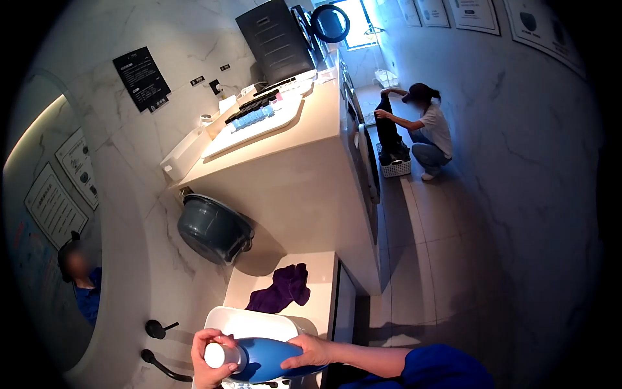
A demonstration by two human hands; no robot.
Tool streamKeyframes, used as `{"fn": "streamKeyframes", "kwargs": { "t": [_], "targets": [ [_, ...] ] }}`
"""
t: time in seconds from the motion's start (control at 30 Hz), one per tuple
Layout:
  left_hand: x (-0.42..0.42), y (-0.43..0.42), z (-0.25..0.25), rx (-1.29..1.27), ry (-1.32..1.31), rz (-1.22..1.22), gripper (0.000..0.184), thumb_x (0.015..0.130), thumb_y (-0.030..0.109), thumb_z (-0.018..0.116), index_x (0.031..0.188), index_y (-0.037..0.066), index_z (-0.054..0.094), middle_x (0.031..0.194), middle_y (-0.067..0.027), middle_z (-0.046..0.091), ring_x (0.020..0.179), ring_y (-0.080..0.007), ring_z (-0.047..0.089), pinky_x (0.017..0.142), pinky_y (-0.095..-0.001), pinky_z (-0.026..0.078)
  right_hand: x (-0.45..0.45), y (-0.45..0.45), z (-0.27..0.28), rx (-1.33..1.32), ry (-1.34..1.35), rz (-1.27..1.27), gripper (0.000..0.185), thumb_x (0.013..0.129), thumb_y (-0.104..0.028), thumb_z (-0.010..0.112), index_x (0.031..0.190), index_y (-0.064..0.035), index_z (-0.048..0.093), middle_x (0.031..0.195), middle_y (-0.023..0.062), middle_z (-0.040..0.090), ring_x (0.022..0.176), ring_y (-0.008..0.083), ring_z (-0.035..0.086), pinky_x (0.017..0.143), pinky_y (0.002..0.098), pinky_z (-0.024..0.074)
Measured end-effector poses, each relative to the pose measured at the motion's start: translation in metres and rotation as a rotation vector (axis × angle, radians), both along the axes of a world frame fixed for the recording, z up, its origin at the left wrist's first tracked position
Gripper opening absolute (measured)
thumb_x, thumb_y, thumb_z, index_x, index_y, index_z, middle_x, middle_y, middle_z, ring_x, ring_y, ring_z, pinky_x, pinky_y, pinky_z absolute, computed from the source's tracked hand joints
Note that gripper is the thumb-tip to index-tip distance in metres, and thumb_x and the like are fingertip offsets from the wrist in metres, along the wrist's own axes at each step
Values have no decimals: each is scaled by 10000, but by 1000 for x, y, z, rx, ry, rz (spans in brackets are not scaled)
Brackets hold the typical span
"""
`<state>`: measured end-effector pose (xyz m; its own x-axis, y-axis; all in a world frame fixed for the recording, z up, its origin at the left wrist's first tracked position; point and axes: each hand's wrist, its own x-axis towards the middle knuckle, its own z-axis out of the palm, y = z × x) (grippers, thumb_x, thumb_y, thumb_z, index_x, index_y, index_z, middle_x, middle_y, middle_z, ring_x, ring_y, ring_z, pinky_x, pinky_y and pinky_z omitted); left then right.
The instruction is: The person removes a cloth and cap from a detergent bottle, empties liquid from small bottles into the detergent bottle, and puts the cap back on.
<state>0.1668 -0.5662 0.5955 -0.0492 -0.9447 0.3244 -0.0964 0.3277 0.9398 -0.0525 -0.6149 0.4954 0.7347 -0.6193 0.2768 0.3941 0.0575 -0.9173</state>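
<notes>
A blue bottle point(264, 358) with a white cap point(218, 354) lies tilted across the view, above the white basin point(249, 319). Around the cap end curl the fingers of my left hand point(206, 368). My right hand point(311, 351) grips the body of the bottle from the other side, its thumb on the blue surface. Just beyond the basin, a crumpled purple cloth point(282, 290) rests on the counter point(319, 267).
A black faucet point(166, 367) and lever point(157, 329) are on the left wall. A dark grey tub point(214, 228) hangs beside the tall cabinet point(285, 188). Another person point(435, 129) crouches by a white basket point(396, 168), holding dark fabric.
</notes>
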Motion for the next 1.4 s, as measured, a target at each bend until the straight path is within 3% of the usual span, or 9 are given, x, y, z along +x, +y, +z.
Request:
{"fn": "streamKeyframes", "kwargs": {
  "t": [0.13,0.2,0.47,0.53,0.73,0.8,0.83,1.03,1.4],
  "targets": [
    [-21,12,3,-95,-100,362,578,555,83,803,1021,43,463,829,-78,583,813,-206,587,853,-367,461,-1,-2,2,-27,10,-38,476,810,-408,685,978,32,619,885,63,636,848,119,564,787,271,447],
    [-21,27,-9,-58,-328,591,718,755,174,761,1313,-18,353,1276,-177,432,1161,-257,449,977,-367,383,-1,-3,3,-83,10,-53,477,812,-413,681,971,33,618,885,67,635,854,124,564,792,274,447],
    [-43,16,-7,-25,-306,757,629,745,164,758,1251,7,420,1186,-156,505,1093,-243,497,952,-374,398,-3,-4,6,-74,39,-29,493,808,-425,685,975,33,609,889,72,631,866,130,561,799,277,444],
    [-29,8,-9,-95,-126,527,551,561,81,789,991,56,445,839,-94,587,820,-206,587,859,-369,458,-7,-4,6,-56,32,-19,497,806,-426,687,976,35,609,892,70,629,862,129,559,797,273,443],
    [-19,1,12,103,-101,-69,592,505,62,815,959,61,435,782,-82,589,782,-205,589,874,-377,458,-17,-15,-3,71,173,263,724,806,-426,687,1303,28,423,1229,121,514,1106,181,480,965,308,379],
    [-35,4,25,103,-119,12,580,529,82,822,959,62,433,753,-74,580,753,-201,582,847,-375,466,-15,-10,-4,57,5,95,514,793,-439,699,973,34,603,856,54,615,819,115,544,749,256,442],
    [-16,10,19,77,-233,-115,650,718,175,776,1241,2,431,1203,-162,495,1108,-248,491,964,-380,392,-14,-12,-7,57,5,88,514,793,-439,699,973,34,603,856,54,615,819,115,544,749,256,442],
    [-95,43,24,179,-571,833,645,785,228,722,1299,46,377,1180,-147,557,1069,-245,544,947,-348,421,-8,-19,-14,-24,227,166,512,790,-463,692,926,25,615,821,57,617,784,114,551,727,262,452],
    [-24,25,-10,-56,-240,493,395,739,-2,730,1045,45,483,956,-90,555,927,-188,563,862,-324,457,-4,-9,-6,11,118,153,544,797,-442,698,1037,36,603,957,66,624,906,126,555,823,259,437]
  ]
}}
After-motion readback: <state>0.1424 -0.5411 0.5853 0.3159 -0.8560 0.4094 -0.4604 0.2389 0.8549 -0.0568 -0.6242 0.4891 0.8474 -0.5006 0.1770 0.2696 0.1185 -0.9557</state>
